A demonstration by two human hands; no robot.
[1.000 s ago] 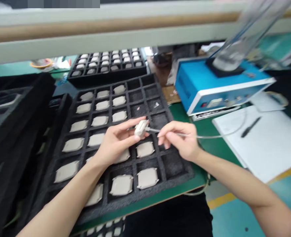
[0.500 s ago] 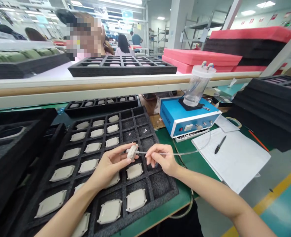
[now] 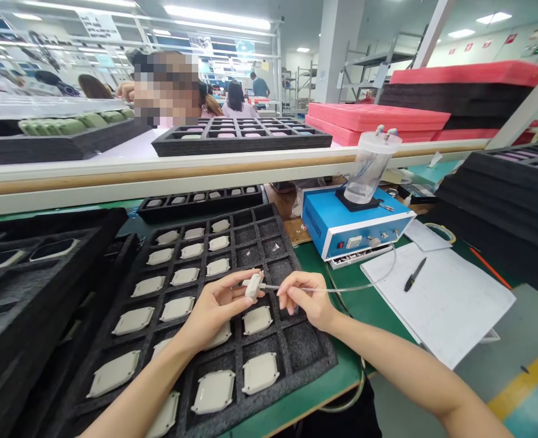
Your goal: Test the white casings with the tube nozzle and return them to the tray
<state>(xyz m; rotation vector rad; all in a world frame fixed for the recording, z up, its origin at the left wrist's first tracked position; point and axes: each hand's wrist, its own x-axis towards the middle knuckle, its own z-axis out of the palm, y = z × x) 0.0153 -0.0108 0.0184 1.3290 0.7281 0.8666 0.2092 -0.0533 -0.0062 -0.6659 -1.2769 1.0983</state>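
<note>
My left hand (image 3: 212, 304) is closed on a small beige watch case (image 3: 253, 287), held edge-on above the foam tray. My right hand (image 3: 309, 298) pinches a thin clear tube (image 3: 342, 290) just right of the case. The tube's tip (image 3: 269, 286) reaches the case's side; whether it sits inside an opening I cannot tell. From my right hand the tube curves to the front of a blue box (image 3: 328, 228) with knobs and a red switch. Under both hands lies a black foam tray (image 3: 246, 254), with several beige watch cases (image 3: 260, 372) in its compartments.
A clear cylinder (image 3: 367, 173) stands on the blue box. To the right lie white paper (image 3: 451, 310) and a black pen (image 3: 415, 275). More black trays (image 3: 31, 286) are stacked at left. A shelf (image 3: 205, 171) crosses behind, carrying trays and pink foam (image 3: 373, 115). A co-worker sits beyond.
The whole view has shifted slightly, so things appear a little further right and lower. Both hands keep the same hold on the watch case and the tube.
</note>
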